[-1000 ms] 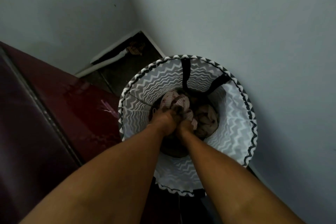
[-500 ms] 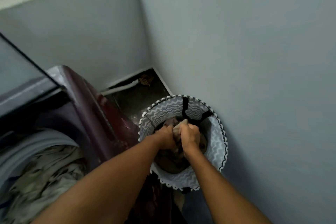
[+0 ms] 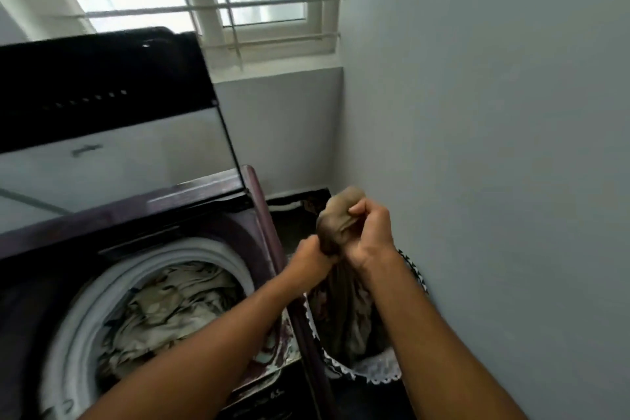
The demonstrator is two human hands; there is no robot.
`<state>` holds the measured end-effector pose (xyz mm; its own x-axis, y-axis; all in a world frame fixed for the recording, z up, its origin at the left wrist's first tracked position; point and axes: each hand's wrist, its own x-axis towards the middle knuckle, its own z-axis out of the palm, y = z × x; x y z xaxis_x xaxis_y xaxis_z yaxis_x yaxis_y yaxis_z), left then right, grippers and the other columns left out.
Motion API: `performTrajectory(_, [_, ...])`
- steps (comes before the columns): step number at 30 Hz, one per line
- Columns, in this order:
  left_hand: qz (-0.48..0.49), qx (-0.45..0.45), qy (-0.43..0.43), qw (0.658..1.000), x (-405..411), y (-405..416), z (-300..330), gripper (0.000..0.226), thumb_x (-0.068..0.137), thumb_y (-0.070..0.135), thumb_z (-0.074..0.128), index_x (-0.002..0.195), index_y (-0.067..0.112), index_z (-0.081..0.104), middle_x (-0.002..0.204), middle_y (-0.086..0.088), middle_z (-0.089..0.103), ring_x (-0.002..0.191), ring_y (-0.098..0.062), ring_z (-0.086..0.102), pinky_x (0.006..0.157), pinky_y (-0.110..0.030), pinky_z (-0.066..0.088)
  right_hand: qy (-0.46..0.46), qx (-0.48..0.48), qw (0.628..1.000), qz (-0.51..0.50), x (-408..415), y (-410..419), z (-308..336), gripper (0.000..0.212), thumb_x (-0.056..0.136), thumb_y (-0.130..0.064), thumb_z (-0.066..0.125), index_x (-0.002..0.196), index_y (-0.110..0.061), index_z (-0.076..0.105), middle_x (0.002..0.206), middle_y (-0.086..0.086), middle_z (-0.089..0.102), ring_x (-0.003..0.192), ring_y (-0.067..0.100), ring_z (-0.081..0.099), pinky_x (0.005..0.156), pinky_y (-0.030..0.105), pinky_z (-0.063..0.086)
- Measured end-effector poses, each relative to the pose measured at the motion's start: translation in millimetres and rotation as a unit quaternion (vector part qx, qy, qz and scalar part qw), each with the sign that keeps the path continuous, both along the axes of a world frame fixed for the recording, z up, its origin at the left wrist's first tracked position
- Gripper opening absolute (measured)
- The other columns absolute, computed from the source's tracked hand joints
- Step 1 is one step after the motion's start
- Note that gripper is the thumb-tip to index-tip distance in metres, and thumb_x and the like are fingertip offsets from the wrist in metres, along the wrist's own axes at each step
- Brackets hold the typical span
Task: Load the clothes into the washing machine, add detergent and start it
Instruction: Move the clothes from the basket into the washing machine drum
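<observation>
Khaki garment [image 3: 339, 220], gripped by left hand [image 3: 312, 257] and right hand [image 3: 370, 235], 2 closed fists, above laundry basket [image 3: 381, 375]; lift hem clear, then swing left into drum [image 3: 160, 303] of washing machine [image 3: 191, 204].

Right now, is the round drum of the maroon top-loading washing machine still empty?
No, pale crumpled clothes already lie inside the white-rimmed drum under the raised lid.

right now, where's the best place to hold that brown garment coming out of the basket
Near its bunched top, from above, where both hands already grip it: the right hand high on the brown garment, the left hand lower. The rest hangs limp into the laundry basket, so a top grip probably lifts it clear toward the open washing machine.
</observation>
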<state>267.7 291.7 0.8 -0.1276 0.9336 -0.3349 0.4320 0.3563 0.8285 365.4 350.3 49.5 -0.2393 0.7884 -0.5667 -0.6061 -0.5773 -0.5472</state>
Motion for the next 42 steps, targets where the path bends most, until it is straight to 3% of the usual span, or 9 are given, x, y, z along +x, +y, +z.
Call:
performTrajectory(6, [0.174, 0.140, -0.051, 0.973, -68, -23, 68, 0.037, 0.075, 0.009, 0.051, 0.102, 0.018, 0.075, 0.097, 0.004, 0.075, 0.092, -0.008, 0.067, 0.088, -0.025, 0.053, -0.175, 0.070, 0.970, 0.153, -44, 2, 14, 0.013, 0.084, -0.008, 0.046, 0.088, -0.017, 0.054, 0.063, 0.003, 0.049, 0.046, 0.014, 0.044, 0.045, 0.021, 0.033])
performTrajectory(10, [0.232, 0.170, 0.009, 0.958, -123, -54, 102, 0.041, 0.069, 0.003, 0.045, 0.092, 0.021, 0.074, 0.091, 0.004, 0.075, 0.089, -0.014, 0.068, 0.084, -0.022, 0.052, -0.241, 0.142, 0.916, 0.287, -86, -25, 7, 0.024, 0.090, -0.009, 0.050, 0.110, -0.019, 0.058, 0.068, 0.006, 0.057, 0.045, 0.018, 0.040, 0.045, 0.022, 0.026])
performTrajectory(16, [0.321, 0.172, 0.170, 0.916, -181, -111, 111, 0.046, 0.079, -0.006, 0.046, 0.113, 0.015, 0.069, 0.103, -0.007, 0.073, 0.095, -0.022, 0.066, 0.077, -0.018, 0.046, -0.269, 0.226, 0.817, 0.458, -156, -78, 8, 0.018, 0.098, -0.009, 0.049, 0.088, -0.017, 0.063, 0.070, 0.007, 0.059, 0.044, 0.013, 0.051, 0.038, 0.019, 0.039])
performTrajectory(22, [0.333, 0.151, 0.206, 0.908, -208, -157, 96, 0.052, 0.082, -0.005, 0.046, 0.124, 0.020, 0.063, 0.107, -0.009, 0.072, 0.100, -0.026, 0.066, 0.083, -0.023, 0.048, -0.268, 0.290, 0.730, 0.558, -189, -121, 6, 0.033, 0.077, 0.003, 0.054, 0.099, -0.020, 0.060, 0.069, 0.002, 0.056, 0.057, 0.017, 0.054, 0.052, 0.027, 0.050])
performTrajectory(27, [0.348, 0.191, 0.202, 0.895, -221, -177, 90, 0.055, 0.079, -0.005, 0.045, 0.125, 0.019, 0.064, 0.111, -0.007, 0.072, 0.105, -0.024, 0.067, 0.093, -0.026, 0.051, -0.286, 0.397, 0.585, 0.648, -208, -142, -1, 0.051, 0.075, -0.007, 0.073, 0.119, -0.022, 0.053, 0.105, 0.004, 0.066, 0.099, 0.023, 0.065, 0.088, 0.042, 0.056])
performTrajectory(32, [0.321, 0.220, 0.202, 0.899, -231, -191, 87, 0.052, 0.077, -0.001, 0.048, 0.121, 0.022, 0.064, 0.111, -0.002, 0.070, 0.103, -0.020, 0.065, 0.093, -0.034, 0.053, -0.321, 0.462, 0.618, 0.549, -231, -171, -11, 0.035, 0.057, -0.037, 0.067, 0.091, -0.028, 0.059, 0.090, 0.002, 0.067, 0.090, 0.026, 0.065, 0.078, 0.047, 0.055])
performTrajectory(35, [0.290, 0.188, 0.204, 0.916, -237, -198, 78, 0.055, 0.076, -0.001, 0.051, 0.125, 0.022, 0.058, 0.118, -0.002, 0.062, 0.108, -0.021, 0.060, 0.096, -0.034, 0.050, -0.325, 0.492, 0.643, 0.487, -239, -178, -27, 0.044, 0.064, -0.037, 0.064, 0.103, -0.017, 0.065, 0.098, 0.010, 0.070, 0.092, 0.026, 0.066, 0.075, 0.043, 0.054])
performTrajectory(38, [0.247, 0.126, 0.201, 0.940, -240, -206, 59, 0.057, 0.077, 0.003, 0.057, 0.131, 0.021, 0.053, 0.121, -0.004, 0.054, 0.110, -0.022, 0.056, 0.097, -0.035, 0.048, -0.387, 0.461, 0.647, 0.467, -238, -178, -44, 0.025, 0.080, -0.015, 0.068, 0.105, -0.013, 0.067, 0.099, 0.007, 0.072, 0.092, 0.023, 0.067, 0.074, 0.037, 0.053])
performTrajectory(42, [0.109, -0.065, 0.255, 0.959, -243, -218, 13, 0.063, 0.080, 0.024, 0.068, 0.139, 0.024, 0.047, 0.135, -0.005, 0.047, 0.127, -0.026, 0.048, 0.106, -0.042, 0.042, -0.502, 0.396, 0.511, 0.574, -229, -172, -64, 0.025, 0.080, -0.019, 0.068, 0.102, -0.008, 0.068, 0.100, 0.012, 0.072, 0.097, 0.029, 0.067, 0.074, 0.035, 0.053])
